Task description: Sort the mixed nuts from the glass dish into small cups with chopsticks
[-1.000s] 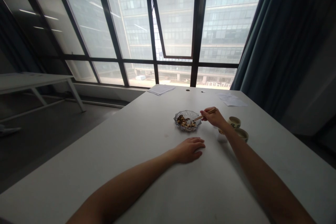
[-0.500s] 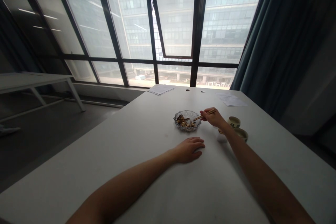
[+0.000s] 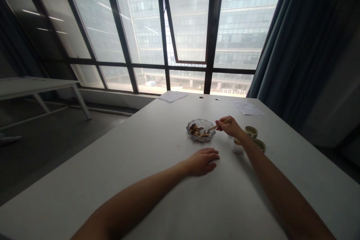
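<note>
My right hand (image 3: pixel 229 127) is shut on a pair of wooden chopsticks (image 3: pixel 222 124), and their tips reach the right rim of a cut-glass dish (image 3: pixel 206 123). A small pile of brown nuts (image 3: pixel 198 131) lies in the dish. I cannot tell whether the tips hold a nut. My left hand (image 3: pixel 201 162) rests palm down on the white table (image 3: pixel 157 180), just below the dish, holding nothing.
Right of my right wrist stand two small ceramic cups (image 3: pixel 251 132) (image 3: pixel 259 145) and a small white cup (image 3: pixel 237 147). Papers (image 3: pixel 172 96) (image 3: pixel 249 109) lie at the far table edge. Beyond it are large windows and a dark curtain (image 3: pixel 284 45).
The chopsticks sit a little flatter, and my right hand has dropped slightly. The whole view has shifted a little. My left hand stays resting on the table.
</note>
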`<control>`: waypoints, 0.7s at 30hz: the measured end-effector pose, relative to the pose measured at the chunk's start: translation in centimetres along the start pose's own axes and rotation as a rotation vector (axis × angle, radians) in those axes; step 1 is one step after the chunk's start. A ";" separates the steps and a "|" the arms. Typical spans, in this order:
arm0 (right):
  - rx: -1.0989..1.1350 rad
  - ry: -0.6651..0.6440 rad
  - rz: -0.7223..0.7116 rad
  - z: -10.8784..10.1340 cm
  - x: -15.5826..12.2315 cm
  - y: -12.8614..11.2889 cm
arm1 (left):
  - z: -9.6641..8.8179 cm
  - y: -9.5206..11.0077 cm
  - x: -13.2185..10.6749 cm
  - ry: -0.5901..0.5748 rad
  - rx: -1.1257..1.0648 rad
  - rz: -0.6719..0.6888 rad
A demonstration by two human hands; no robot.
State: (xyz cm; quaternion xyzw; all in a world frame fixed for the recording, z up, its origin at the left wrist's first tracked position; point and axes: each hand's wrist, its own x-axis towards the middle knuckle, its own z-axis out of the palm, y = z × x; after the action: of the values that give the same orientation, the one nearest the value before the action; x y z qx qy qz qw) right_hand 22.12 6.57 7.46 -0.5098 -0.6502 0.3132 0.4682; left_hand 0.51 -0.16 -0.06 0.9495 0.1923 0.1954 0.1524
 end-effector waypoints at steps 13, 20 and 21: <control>0.070 0.112 0.001 0.9 0.5 1.0 | 0.1 -0.1 -0.1 0.005 0.011 0.004; 0.163 0.188 0.028 -1.5 0.2 -1.4 | 0.2 -0.2 0.0 0.000 0.009 0.005; 0.172 0.200 0.022 -1.9 0.1 -1.8 | 0.2 -0.2 0.0 0.002 0.008 0.005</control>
State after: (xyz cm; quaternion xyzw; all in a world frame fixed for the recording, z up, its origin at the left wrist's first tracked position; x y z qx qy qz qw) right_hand 23.20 6.00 9.70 -0.5036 -0.5655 0.3205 0.5690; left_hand 0.52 0.00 -0.34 0.9504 0.1910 0.1959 0.1478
